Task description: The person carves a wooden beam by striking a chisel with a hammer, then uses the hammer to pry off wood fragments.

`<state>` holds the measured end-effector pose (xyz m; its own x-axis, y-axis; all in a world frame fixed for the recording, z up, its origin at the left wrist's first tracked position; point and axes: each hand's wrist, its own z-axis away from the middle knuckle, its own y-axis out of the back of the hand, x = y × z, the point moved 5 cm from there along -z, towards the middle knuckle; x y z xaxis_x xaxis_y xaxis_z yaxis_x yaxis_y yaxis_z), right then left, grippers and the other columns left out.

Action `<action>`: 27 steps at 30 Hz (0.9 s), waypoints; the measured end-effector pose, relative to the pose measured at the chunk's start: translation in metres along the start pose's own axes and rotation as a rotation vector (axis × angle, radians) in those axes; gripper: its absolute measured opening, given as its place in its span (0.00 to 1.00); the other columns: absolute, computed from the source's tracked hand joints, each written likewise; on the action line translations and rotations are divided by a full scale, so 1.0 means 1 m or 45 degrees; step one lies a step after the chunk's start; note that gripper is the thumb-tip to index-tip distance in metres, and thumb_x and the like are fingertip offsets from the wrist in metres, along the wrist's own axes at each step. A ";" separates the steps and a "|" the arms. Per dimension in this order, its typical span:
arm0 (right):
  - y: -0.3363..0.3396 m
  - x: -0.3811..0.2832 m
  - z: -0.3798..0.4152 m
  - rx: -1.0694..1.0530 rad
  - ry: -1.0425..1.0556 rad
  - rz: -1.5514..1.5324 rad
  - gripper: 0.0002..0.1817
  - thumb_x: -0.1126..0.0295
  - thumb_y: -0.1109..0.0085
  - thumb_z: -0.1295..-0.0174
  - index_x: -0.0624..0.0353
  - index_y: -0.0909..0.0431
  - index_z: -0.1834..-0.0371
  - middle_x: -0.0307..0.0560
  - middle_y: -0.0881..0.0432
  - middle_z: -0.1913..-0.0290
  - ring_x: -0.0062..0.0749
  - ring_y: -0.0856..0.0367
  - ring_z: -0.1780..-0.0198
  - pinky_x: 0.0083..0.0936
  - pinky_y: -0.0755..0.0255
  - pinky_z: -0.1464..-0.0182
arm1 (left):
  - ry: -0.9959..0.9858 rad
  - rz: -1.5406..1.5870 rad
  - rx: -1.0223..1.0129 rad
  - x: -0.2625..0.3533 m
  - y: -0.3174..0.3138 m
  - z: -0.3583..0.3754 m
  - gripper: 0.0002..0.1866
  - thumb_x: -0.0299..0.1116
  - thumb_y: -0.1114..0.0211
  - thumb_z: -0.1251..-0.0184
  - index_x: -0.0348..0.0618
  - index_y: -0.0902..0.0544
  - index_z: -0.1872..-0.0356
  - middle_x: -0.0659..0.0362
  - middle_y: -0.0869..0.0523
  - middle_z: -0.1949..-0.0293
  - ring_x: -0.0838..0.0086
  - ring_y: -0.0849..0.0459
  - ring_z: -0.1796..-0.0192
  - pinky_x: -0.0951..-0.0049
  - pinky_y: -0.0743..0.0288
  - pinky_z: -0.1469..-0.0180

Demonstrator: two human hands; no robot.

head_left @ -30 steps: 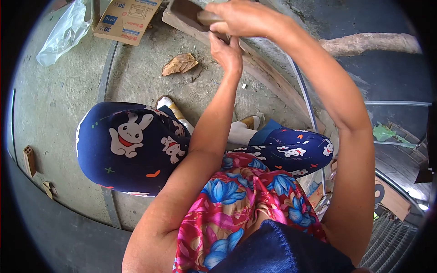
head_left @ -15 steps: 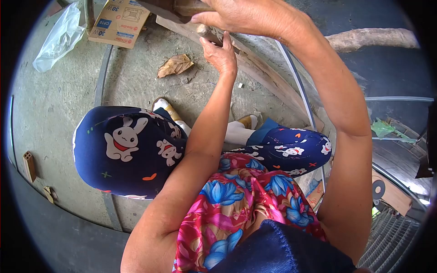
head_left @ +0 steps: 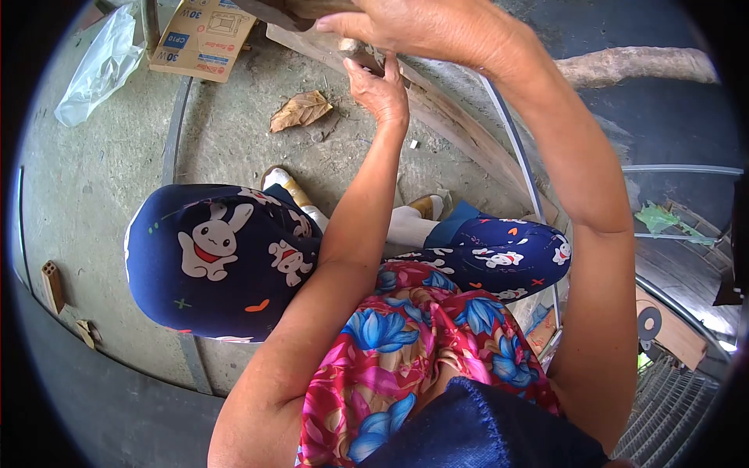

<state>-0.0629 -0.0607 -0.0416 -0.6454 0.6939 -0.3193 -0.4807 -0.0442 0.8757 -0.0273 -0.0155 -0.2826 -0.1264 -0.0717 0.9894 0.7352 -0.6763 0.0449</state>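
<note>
My left hand (head_left: pixel 378 92) reaches up the middle, its thumb and fingers closed around a short rounded wooden stick (head_left: pixel 355 50) whose pale end pokes out. Above it, my right hand (head_left: pixel 413 27) comes across from the right at the top edge. Its thumb points left beside a dark, flat-edged piece (head_left: pixel 277 12), which the frame cuts off. The other right fingers are hidden, so what they grip cannot be made out. Behind both hands a long weathered wooden beam (head_left: pixel 468 129) slants down to the right.
A cardboard box (head_left: pixel 204 39) and a clear plastic bag (head_left: pixel 101 66) lie at upper left. A dry leaf (head_left: pixel 301 111) is on the concrete floor (head_left: pixel 234 129). A metal strip (head_left: pixel 511 140) runs beside the beam. A holed brick (head_left: pixel 51 287) lies far left, a log (head_left: pixel 636 67) upper right.
My right hand has shifted slightly left, and the dark piece at the top has changed position and angle. The left hand stays nearly in place around the stick.
</note>
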 end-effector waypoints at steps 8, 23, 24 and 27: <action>-0.069 0.049 -0.019 -0.060 -0.073 0.123 0.15 0.63 0.45 0.36 0.64 0.28 0.54 0.66 0.19 0.62 0.57 0.19 0.57 0.43 0.25 0.58 | -0.142 -0.054 0.057 -0.022 -0.010 0.018 0.30 0.30 0.28 0.50 0.36 0.28 0.45 0.45 0.17 0.63 0.57 0.17 0.62 0.60 0.26 0.57; -0.029 0.026 0.001 0.013 0.047 0.125 0.15 0.65 0.44 0.37 0.67 0.30 0.57 0.60 0.20 0.75 0.51 0.18 0.71 0.40 0.25 0.71 | -0.132 0.071 0.108 0.005 0.003 0.001 0.23 0.33 0.26 0.51 0.37 0.29 0.60 0.53 0.24 0.71 0.61 0.24 0.68 0.63 0.29 0.62; -0.026 0.025 0.002 -0.012 0.048 0.114 0.15 0.65 0.44 0.37 0.67 0.30 0.57 0.60 0.20 0.75 0.51 0.18 0.71 0.40 0.25 0.72 | -0.092 0.085 0.093 0.005 0.003 0.000 0.23 0.34 0.26 0.51 0.37 0.28 0.57 0.52 0.21 0.68 0.61 0.22 0.66 0.64 0.28 0.59; -0.016 0.024 0.003 -0.082 0.010 -0.111 0.16 0.65 0.43 0.37 0.67 0.30 0.56 0.61 0.20 0.74 0.51 0.17 0.71 0.40 0.25 0.72 | 0.028 0.026 0.021 -0.001 0.002 -0.002 0.24 0.34 0.27 0.51 0.38 0.26 0.54 0.51 0.18 0.63 0.61 0.19 0.61 0.66 0.27 0.55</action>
<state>-0.0689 -0.0412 -0.0617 -0.6038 0.6917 -0.3962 -0.5723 -0.0302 0.8195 -0.0273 -0.0181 -0.2840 -0.1255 -0.1020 0.9868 0.7488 -0.6623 0.0268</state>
